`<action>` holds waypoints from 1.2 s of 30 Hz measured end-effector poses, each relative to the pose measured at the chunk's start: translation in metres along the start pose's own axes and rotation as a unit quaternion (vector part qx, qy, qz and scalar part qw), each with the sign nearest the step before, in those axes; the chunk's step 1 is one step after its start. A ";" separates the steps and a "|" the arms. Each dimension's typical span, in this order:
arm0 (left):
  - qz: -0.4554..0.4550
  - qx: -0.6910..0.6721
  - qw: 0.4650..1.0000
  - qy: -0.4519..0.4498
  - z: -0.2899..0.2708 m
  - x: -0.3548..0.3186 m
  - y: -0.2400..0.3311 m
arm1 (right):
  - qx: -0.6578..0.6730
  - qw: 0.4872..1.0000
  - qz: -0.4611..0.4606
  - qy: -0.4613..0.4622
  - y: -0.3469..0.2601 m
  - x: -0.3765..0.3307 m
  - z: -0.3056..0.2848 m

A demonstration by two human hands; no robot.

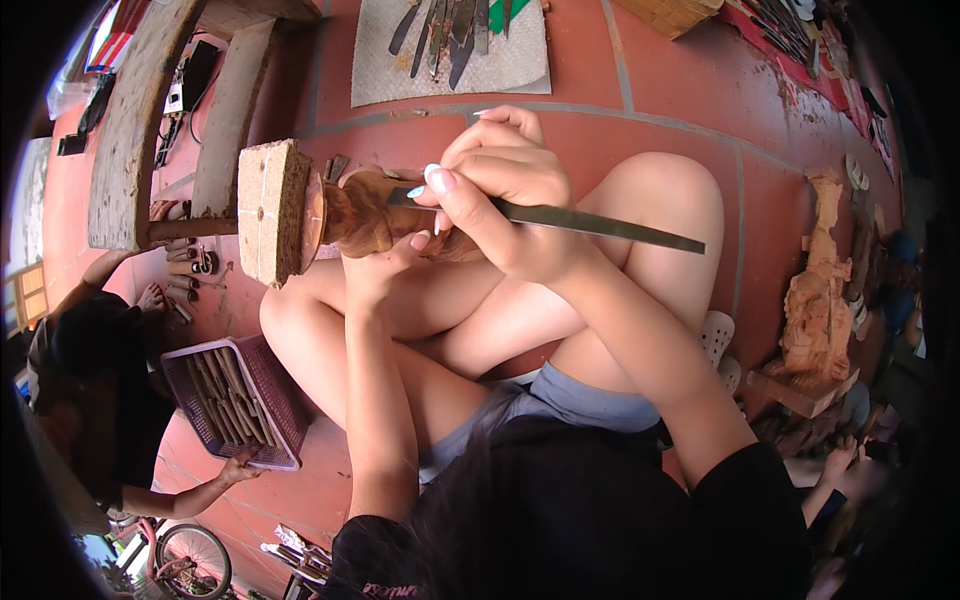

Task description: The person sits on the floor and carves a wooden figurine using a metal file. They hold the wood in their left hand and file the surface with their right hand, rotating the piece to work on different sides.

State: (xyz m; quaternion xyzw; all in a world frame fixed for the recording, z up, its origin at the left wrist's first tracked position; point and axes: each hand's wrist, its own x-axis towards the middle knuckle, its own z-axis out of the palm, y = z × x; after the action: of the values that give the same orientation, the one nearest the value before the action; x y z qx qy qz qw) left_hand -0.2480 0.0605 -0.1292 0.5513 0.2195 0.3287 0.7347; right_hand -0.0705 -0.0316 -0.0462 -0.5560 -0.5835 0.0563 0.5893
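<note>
Wood carving (362, 225), reddish-brown and rounded, located at 10 o'clock from centre, lying on its side above my crossed legs (465, 300). A round collar at its 9 o'clock end meets a pale, square-faced block (265, 215). My left hand (382, 265) grips the carving from its 6 o'clock side, thumb on the near surface; the remaining fingers are largely hidden. My right hand (510, 190), at 12 o'clock, is closed in a pinch around a long, flat metal blade (620, 226). One end of the blade points toward 9 o'clock and lies over the carving; I cannot tell whether it touches. The other end projects toward 4 o'clock, above my right leg. Further items noted: at 12 o'clock, a white sheet (385, 80) bearing a row of slim tools (437, 38); at 10 o'clock, a worn wooden stand (130, 150); at 8 o'clock, a purple basket (282, 385) containing stick-like pieces (228, 395), with another person's hand (240, 467) at its rim; at 3 o'clock, a larger carved figure (815, 310), upright on a base. Flooring is red tile (680, 75).
</note>
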 end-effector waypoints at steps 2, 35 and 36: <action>-0.020 0.013 1.000 0.012 -0.003 0.000 -0.003 | 0.000 1.000 0.014 0.021 0.002 0.004 0.009; 0.099 0.098 0.990 0.006 0.048 0.019 -0.013 | -0.345 0.856 0.342 0.176 -0.206 -0.189 -0.289; 0.100 0.107 0.989 0.002 0.055 0.020 -0.017 | -0.323 0.828 0.438 0.135 -0.218 -0.208 -0.288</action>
State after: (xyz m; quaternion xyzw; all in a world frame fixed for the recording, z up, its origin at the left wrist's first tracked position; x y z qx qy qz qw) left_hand -0.1930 0.0354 -0.1282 0.6457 0.1985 0.3758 0.6344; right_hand -0.0468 -0.4323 0.0673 -0.9140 -0.1783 0.0410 0.3622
